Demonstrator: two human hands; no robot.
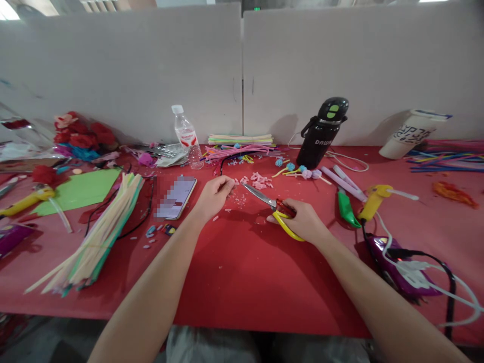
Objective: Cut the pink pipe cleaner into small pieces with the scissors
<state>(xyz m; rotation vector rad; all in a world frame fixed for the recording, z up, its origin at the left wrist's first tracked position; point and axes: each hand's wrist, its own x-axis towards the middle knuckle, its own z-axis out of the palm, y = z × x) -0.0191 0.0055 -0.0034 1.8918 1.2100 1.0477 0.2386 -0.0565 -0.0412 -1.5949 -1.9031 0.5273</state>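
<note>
My right hand (pixel 300 219) grips a pair of scissors (pixel 259 194) by the yellow and red handles, with the blades pointing left and away from me. My left hand (pixel 215 194) is closed in a pinch just left of the blade tips; whatever sits between its fingertips is too small to make out. Right beyond the scissors lies a small heap of short pink cut pieces (pixel 261 180). Tiny pink scraps (pixel 240 201) are scattered on the red tabletop (pixel 234 282) between my hands.
A phone (pixel 179 197) and a bundle of pale sticks (pixel 102 237) lie left. A plastic bottle (pixel 188 138) and black flask (pixel 323 133) stand behind. Right are a yellow glue gun (pixel 374 201), a purple power strip (pixel 401 267) with cables, and a white cup (pixel 410 133).
</note>
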